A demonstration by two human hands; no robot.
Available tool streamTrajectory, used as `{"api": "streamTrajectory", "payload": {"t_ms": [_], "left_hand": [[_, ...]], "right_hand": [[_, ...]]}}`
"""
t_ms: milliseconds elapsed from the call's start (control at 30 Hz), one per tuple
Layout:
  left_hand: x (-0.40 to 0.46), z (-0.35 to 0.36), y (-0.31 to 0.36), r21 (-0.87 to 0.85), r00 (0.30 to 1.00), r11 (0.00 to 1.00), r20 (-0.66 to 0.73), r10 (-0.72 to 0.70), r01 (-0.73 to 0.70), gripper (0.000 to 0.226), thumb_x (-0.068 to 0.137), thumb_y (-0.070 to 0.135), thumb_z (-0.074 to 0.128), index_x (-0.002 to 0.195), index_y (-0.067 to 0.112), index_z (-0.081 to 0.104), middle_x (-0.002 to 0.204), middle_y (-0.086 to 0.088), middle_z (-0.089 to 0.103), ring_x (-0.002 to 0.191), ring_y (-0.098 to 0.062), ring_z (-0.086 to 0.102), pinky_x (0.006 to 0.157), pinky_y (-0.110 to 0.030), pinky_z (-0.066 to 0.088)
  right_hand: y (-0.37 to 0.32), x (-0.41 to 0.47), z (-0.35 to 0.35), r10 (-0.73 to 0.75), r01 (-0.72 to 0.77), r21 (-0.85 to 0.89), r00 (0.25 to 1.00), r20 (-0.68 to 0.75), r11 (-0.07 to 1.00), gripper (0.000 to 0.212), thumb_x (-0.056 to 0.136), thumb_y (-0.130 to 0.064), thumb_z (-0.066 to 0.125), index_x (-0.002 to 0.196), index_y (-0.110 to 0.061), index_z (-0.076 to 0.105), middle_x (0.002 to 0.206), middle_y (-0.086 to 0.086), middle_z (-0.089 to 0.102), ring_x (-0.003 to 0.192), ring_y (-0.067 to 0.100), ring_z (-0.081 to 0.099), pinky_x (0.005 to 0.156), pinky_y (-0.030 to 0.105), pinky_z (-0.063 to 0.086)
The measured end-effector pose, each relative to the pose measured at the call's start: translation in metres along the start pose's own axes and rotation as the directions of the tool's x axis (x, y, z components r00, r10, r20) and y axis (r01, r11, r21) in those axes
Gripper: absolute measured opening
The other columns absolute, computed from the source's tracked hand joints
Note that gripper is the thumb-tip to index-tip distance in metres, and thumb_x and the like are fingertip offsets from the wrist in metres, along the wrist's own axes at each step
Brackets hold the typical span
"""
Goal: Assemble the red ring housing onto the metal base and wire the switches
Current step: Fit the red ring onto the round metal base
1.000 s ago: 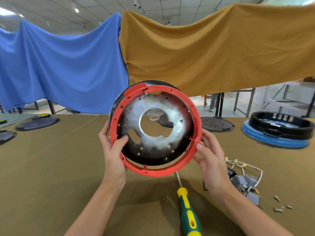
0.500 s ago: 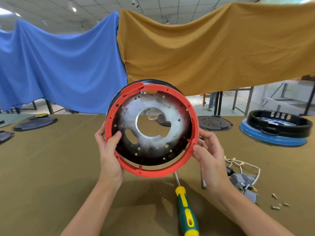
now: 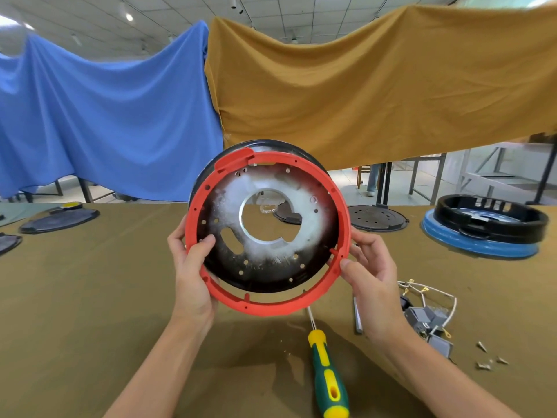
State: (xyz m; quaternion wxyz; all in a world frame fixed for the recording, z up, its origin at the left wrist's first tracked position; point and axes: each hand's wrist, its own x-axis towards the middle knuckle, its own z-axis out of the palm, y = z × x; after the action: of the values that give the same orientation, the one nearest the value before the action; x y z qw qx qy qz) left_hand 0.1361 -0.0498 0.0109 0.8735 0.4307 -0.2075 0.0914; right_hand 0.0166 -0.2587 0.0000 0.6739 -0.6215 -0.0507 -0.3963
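I hold the red ring housing (image 3: 271, 306) upright above the table, its open face toward me, fitted around the round metal base (image 3: 265, 273), a dark, shiny plate with a large centre hole. My left hand (image 3: 193, 267) grips the ring's left rim, thumb inside on the plate. My right hand (image 3: 370, 276) grips the right rim, thumb on the red edge. The grey switches (image 3: 425, 319) with white wires (image 3: 434, 294) lie on the table at the right, behind my right wrist.
A green and yellow screwdriver (image 3: 327, 372) lies below the ring. Loose screws (image 3: 488, 357) sit at the far right. A black ring on a blue base (image 3: 485, 230) and dark round plates (image 3: 376, 218) stand farther back on the brown table (image 3: 90, 312). Blue and mustard cloths hang behind.
The ring and base have shifted slightly left in my hands and turned a little; both grips stay the same.
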Motion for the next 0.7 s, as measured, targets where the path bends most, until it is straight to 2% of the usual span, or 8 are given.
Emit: {"api": "streamTrajectory", "payload": {"t_ms": [133,233,400,500,700], "left_hand": [[0.0007,-0.0002,0.0013,0.04,1.0,0.999,-0.02,0.018,-0.017,0.037,0.078,0.031,0.066,0.112,0.027,0.05,0.098,0.017,0.07,0.093,-0.003,0.068,0.07,-0.021,0.055],[0.0014,0.0017,0.002,0.051,0.999,0.998,-0.027,0.024,-0.023,0.033,0.08,0.032,0.066,0.108,0.03,0.05,0.095,0.02,0.069,0.09,-0.001,0.067,0.069,-0.02,0.055],[-0.0009,0.0035,0.0022,0.053,0.998,0.997,-0.035,0.05,-0.048,0.027,0.083,0.032,0.065,0.104,0.028,0.047,0.096,0.017,0.069,0.093,-0.004,0.066,0.084,-0.027,0.052],[-0.0021,0.0067,0.003,0.073,0.997,0.995,-0.013,0.072,-0.071,0.025,0.084,0.03,0.064,0.102,0.026,0.046,0.094,0.016,0.068,0.092,-0.004,0.065,0.08,-0.023,0.054],[-0.0047,0.009,0.0025,0.098,0.996,0.992,0.032,0.08,-0.083,0.026,0.084,0.026,0.063,0.104,0.025,0.045,0.089,0.02,0.068,0.084,0.0,0.064,0.07,-0.017,0.054]], "right_hand": [[-0.0004,-0.0005,0.001,0.002,-0.002,-0.002,1.0,-0.006,1.0,0.038,0.083,-0.008,0.06,0.12,-0.016,0.061,0.125,0.007,0.066,0.123,0.027,0.058,0.1,0.058,0.048],[0.0007,-0.0001,0.0023,0.006,-0.006,0.019,1.0,-0.02,1.0,0.034,0.092,-0.002,0.06,0.121,-0.018,0.063,0.121,0.006,0.068,0.119,0.028,0.061,0.095,0.051,0.054],[-0.003,0.0002,0.0045,0.005,-0.003,0.032,0.998,-0.06,0.999,0.026,0.098,-0.014,0.057,0.123,-0.013,0.062,0.108,0.001,0.074,0.1,0.018,0.07,0.084,0.033,0.059],[-0.0055,0.0008,0.004,0.008,-0.006,0.018,0.992,-0.126,1.0,0.031,0.093,-0.025,0.059,0.121,-0.012,0.063,0.107,0.003,0.074,0.098,0.02,0.071,0.085,0.035,0.059],[-0.005,0.001,0.0029,-0.002,-0.002,-0.02,0.982,-0.187,1.0,0.026,0.094,-0.029,0.061,0.114,-0.014,0.067,0.102,0.006,0.075,0.094,0.026,0.072,0.081,0.031,0.059]]}}
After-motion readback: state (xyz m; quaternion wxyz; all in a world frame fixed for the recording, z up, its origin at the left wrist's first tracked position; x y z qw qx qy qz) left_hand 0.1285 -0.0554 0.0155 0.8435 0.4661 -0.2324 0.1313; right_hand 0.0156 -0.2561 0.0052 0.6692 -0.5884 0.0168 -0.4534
